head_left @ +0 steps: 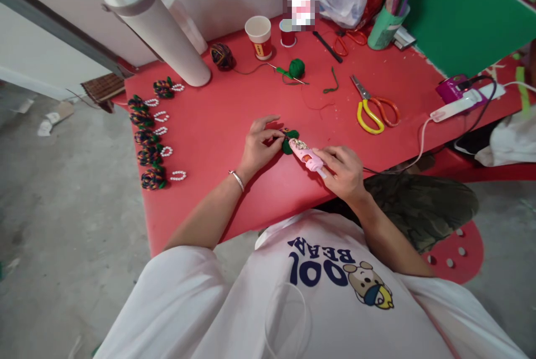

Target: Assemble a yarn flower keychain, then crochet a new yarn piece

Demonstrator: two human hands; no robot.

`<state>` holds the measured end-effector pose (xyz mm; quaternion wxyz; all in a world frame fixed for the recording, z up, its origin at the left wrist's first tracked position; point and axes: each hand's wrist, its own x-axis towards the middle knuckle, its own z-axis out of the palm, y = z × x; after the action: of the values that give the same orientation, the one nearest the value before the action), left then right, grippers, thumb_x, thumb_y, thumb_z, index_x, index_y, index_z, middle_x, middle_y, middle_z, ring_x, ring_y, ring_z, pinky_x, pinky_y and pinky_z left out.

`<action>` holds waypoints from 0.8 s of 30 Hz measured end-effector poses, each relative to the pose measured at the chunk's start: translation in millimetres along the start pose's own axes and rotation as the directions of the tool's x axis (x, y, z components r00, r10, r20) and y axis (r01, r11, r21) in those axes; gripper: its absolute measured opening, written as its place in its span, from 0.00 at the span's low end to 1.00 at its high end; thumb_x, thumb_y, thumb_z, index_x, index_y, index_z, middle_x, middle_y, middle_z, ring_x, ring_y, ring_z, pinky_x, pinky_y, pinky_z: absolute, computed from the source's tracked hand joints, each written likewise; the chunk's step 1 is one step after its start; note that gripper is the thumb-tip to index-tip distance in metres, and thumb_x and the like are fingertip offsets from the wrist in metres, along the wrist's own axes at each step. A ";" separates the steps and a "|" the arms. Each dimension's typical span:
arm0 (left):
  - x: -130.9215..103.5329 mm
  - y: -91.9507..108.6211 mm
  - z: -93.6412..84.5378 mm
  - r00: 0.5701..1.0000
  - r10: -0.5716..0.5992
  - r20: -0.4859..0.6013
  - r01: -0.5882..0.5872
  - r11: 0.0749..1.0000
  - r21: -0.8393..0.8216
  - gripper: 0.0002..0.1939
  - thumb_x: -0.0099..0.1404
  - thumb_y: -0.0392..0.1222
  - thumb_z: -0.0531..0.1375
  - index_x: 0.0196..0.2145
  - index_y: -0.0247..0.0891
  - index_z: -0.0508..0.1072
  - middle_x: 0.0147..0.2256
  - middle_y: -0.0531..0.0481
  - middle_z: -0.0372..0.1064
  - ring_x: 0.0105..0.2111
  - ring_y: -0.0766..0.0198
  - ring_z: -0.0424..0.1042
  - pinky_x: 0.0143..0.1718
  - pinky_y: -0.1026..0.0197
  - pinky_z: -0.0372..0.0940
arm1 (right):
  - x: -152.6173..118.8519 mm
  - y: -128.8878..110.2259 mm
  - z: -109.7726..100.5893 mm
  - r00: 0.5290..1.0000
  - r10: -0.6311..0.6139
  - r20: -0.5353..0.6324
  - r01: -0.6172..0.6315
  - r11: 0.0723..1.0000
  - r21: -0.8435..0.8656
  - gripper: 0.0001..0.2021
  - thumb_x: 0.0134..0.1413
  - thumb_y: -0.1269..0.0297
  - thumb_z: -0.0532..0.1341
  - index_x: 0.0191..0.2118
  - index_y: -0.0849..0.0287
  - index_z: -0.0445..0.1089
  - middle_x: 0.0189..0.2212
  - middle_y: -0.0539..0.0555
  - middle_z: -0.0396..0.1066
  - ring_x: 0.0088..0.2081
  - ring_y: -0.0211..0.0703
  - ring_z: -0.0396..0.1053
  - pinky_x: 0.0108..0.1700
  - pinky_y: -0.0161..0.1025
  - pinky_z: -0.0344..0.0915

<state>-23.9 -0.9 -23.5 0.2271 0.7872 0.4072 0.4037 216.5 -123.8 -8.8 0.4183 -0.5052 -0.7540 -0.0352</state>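
In my right hand [341, 169] is a pink glue gun [309, 159] with a clear glue stick poking out of its back end. Its nozzle end points up and left at a small dark green yarn piece [287, 146] near the middle of the red table. My left hand [263, 144] pinches the edge of that green piece between thumb and fingertips, and a bit of multicoloured yarn shows beside it. What exactly the fingertips hold is partly covered.
Along the left edge lie several multicoloured yarn pieces [146, 138] with white bead loops [179, 175]. Beyond my hands are scissors [371, 110], a green yarn ball [297, 68], a dark yarn ball [221, 56], a paper cup [258, 37] and a pen cup [384, 28]. A power strip [456, 105] lies right.
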 end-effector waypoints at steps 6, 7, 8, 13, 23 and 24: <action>-1.2 0.8 -0.7 1.000 -0.016 -0.002 0.016 0.994 -0.108 0.05 0.66 0.35 0.65 0.35 0.39 0.84 0.55 0.40 0.77 0.55 0.52 0.78 0.56 0.47 0.76 | -3.9 0.3 1.4 0.998 0.037 0.051 -0.036 0.999 -0.036 0.15 0.66 0.66 0.63 0.54 0.52 0.81 0.39 0.57 0.79 0.40 0.46 0.75 0.45 0.44 0.73; -1.1 0.8 -0.7 1.000 -0.021 0.003 0.021 0.992 -0.124 0.06 0.66 0.35 0.65 0.35 0.39 0.84 0.55 0.40 0.77 0.55 0.52 0.79 0.55 0.48 0.76 | -4.1 0.3 1.5 0.997 0.047 0.059 -0.046 0.998 -0.034 0.15 0.66 0.66 0.63 0.54 0.52 0.81 0.39 0.57 0.79 0.40 0.46 0.75 0.45 0.44 0.73; -0.9 0.8 -0.7 1.000 -0.025 0.010 0.026 0.990 -0.135 0.06 0.66 0.35 0.65 0.35 0.39 0.84 0.54 0.40 0.77 0.54 0.53 0.79 0.55 0.49 0.76 | -4.3 0.3 1.5 0.997 0.051 0.061 -0.049 0.998 -0.026 0.15 0.66 0.66 0.63 0.54 0.52 0.81 0.39 0.57 0.79 0.40 0.47 0.75 0.45 0.44 0.73; 0.1 0.8 -0.2 0.998 -0.055 0.025 0.058 0.985 -0.164 0.05 0.65 0.35 0.65 0.35 0.39 0.84 0.53 0.40 0.78 0.52 0.55 0.80 0.54 0.51 0.76 | -4.7 0.0 1.5 0.999 0.025 0.039 -0.024 1.000 -0.019 0.15 0.66 0.67 0.63 0.54 0.53 0.81 0.39 0.57 0.79 0.40 0.47 0.76 0.45 0.44 0.74; 0.8 0.3 0.7 0.993 -0.104 0.055 0.114 0.972 -0.208 0.05 0.65 0.38 0.65 0.34 0.39 0.83 0.51 0.40 0.79 0.50 0.56 0.80 0.52 0.52 0.76 | -7.5 1.5 4.1 0.995 0.083 0.057 -0.083 0.997 -0.004 0.17 0.66 0.66 0.62 0.57 0.54 0.79 0.42 0.59 0.79 0.42 0.49 0.76 0.47 0.45 0.75; 0.8 0.9 0.6 0.992 -0.112 0.061 0.122 0.972 -0.201 0.05 0.65 0.38 0.65 0.33 0.39 0.82 0.51 0.40 0.79 0.50 0.55 0.80 0.52 0.51 0.76 | -7.8 1.5 4.3 0.996 0.076 0.056 -0.076 0.997 0.000 0.17 0.66 0.67 0.63 0.57 0.53 0.79 0.41 0.58 0.79 0.42 0.49 0.76 0.47 0.45 0.75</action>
<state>-22.7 -0.7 -22.9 0.3402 0.7441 0.4033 0.4098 216.2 -126.8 -17.3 0.3987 -0.5339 -0.7457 -0.0041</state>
